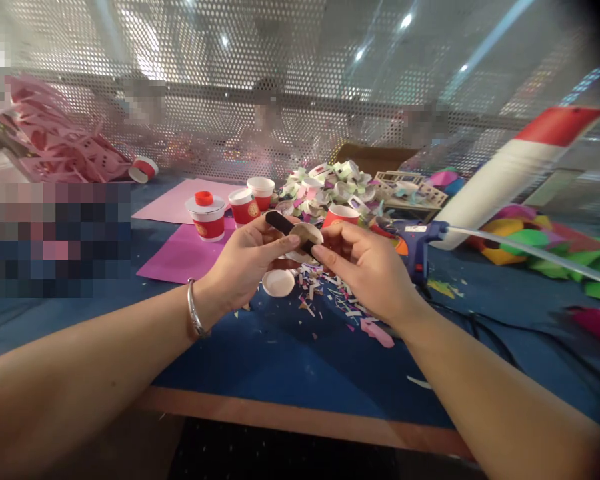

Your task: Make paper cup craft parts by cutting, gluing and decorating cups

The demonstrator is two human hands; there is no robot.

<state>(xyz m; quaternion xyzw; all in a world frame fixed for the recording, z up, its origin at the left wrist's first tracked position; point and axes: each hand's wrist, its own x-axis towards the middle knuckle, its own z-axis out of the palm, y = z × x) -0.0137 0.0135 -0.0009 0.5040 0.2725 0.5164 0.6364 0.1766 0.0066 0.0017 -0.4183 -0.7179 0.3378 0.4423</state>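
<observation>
Both hands, the left hand point(245, 263) and right hand point(363, 267), were pinched together on a small paper disc point(307, 237) with a black strip point(284, 224), held above the counter point(280, 360); loosening either grip might drop it among the scraps point(325, 293) below.

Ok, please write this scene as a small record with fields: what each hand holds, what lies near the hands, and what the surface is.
left hand: the left hand pinches a black strip and the round disc
right hand: the right hand pinches the same round disc from the other side
wrist: silver bracelet on the left wrist
under the hands: white round lid and paper scraps
near: blue glue gun, red paper cups, pink paper sheets
surface: blue table cover
</observation>
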